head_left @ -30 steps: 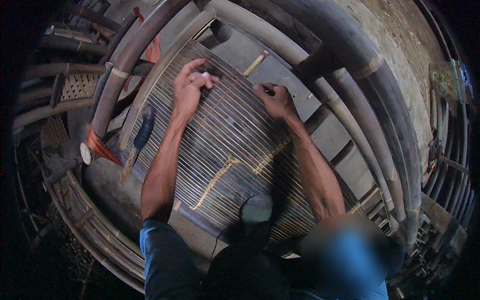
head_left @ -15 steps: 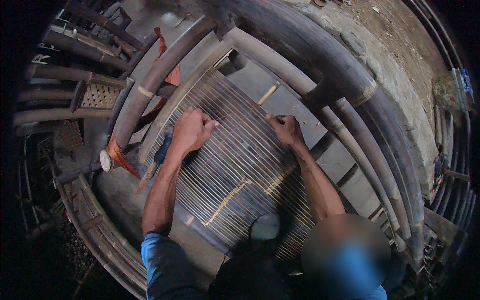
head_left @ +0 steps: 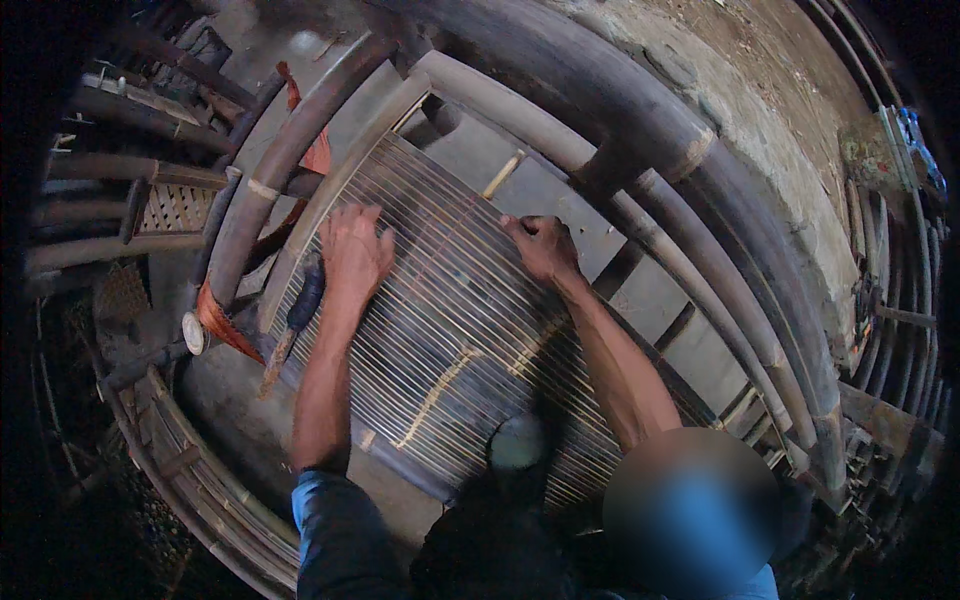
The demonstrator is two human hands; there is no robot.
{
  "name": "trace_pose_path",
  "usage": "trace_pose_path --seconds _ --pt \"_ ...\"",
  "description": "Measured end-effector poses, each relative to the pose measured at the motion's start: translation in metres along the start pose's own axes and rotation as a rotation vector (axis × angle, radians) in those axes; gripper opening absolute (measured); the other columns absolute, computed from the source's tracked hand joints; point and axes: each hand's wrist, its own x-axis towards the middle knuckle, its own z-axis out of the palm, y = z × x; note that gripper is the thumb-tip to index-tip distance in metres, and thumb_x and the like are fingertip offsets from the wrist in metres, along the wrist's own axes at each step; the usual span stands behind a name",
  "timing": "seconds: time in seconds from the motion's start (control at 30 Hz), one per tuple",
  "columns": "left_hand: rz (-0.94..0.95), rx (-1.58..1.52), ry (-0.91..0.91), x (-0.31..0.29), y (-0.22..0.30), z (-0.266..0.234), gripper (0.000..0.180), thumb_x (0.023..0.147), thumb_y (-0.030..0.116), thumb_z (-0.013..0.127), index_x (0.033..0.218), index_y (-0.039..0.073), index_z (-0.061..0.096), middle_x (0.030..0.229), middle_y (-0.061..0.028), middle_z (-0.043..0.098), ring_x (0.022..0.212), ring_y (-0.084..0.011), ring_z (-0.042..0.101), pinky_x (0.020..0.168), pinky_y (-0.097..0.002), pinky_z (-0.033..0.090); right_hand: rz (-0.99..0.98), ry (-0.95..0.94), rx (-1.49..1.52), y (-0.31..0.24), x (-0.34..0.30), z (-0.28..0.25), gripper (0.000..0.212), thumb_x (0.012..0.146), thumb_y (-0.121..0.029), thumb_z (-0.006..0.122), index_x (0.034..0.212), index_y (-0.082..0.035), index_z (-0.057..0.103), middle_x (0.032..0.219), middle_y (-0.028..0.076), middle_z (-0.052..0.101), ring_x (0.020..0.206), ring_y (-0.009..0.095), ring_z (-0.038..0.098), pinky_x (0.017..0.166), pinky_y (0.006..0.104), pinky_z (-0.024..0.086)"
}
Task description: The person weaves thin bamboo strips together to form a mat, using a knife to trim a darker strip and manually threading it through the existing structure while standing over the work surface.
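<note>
A panel of thin, light bamboo slats (head_left: 440, 330) lies in front of me inside a bamboo frame (head_left: 385, 110). My left hand (head_left: 352, 252) rests on the slats near their left ends, fingers stretched and thumb apart. At their right ends is my right hand (head_left: 543, 247), fingers curled and thumb against the forefinger; what it grips, if anything, is hidden. A reddish cord (head_left: 447, 235) crosses the slats between my hands. Lower down, pale woven bands (head_left: 437, 397) bind them. Beside my left forearm lies a dark-wrapped handle (head_left: 307, 297) with a brownish end piece.
Thick bamboo poles (head_left: 600, 85) curve along the far and right sides. At the left stands a bamboo pole (head_left: 285, 155) tied with orange cloth (head_left: 222, 318). A short bamboo stick (head_left: 503, 175) juts out past the slats. More bamboo poles (head_left: 885, 300) are stacked far right.
My left hand has moved left over the slats, and its bunched fingers have spread. My right hand stays curled at the slats' right ends. The whole view has shifted slightly.
</note>
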Motion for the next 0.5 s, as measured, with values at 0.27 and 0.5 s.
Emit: trace_pose_path --seconds 0.27,0.5 --pt "-0.015 -0.334 0.399 0.024 0.059 0.068 0.028 0.082 0.017 0.074 0.102 -0.001 0.067 0.107 -0.0185 0.061 0.104 -0.0371 0.054 0.091 -0.0459 0.045 0.0 0.007 0.05 0.004 -0.001 0.006 0.057 0.093 -0.056 0.058 0.084 -0.001 0.072 0.081 0.022 0.07 0.078 0.039 0.069 0.073 0.0452 0.05" --pt "-0.161 -0.188 0.222 0.018 0.082 0.073 0.015 0.094 0.01 0.055 0.1 -0.004 0.054 0.096 -0.0247 0.062 0.09 -0.0441 0.06 0.077 -0.0525 0.047 -0.024 0.092 0.0 0.003 -0.002 0.004 0.059 0.09 -0.055 0.063 0.087 0.003 0.072 0.079 0.022 0.069 0.072 0.03 0.066 0.071 0.041 0.049"
